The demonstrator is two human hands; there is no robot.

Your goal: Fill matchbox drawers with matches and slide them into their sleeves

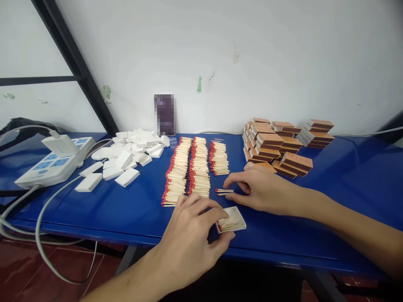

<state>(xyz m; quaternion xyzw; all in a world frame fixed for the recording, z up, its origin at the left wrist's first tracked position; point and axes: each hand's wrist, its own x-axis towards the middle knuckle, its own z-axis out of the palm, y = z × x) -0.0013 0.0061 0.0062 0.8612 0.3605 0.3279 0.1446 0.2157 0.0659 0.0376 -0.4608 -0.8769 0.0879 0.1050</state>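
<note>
- left grip (193, 230) is curled round one end of the white tray (240, 217) — fingers hide some matches inside
- right grip (266, 191) is parted around a couple loose matches (226, 193), can't tell if touching
- match rows (199, 167) just beyond, white boxes (124, 159) left, orange-topped boxes (269, 140) right, blue bench (119, 214) below

A plain white painted wall (283, 50) rises behind a glossy blue flat-topped table (355, 176). Small pale green patches (199, 84) and faint scuffs (236, 52) mark its surface. At the left, 2 straight black bars (71, 54) meet, 1 slanting and 1 nearly level. Dark red floor tiles (25, 268) with thin pale joints show below, near dark grey slanting table supports (127, 258). Even light brightens the wall and leaves soft sheens on the blue top.
</note>
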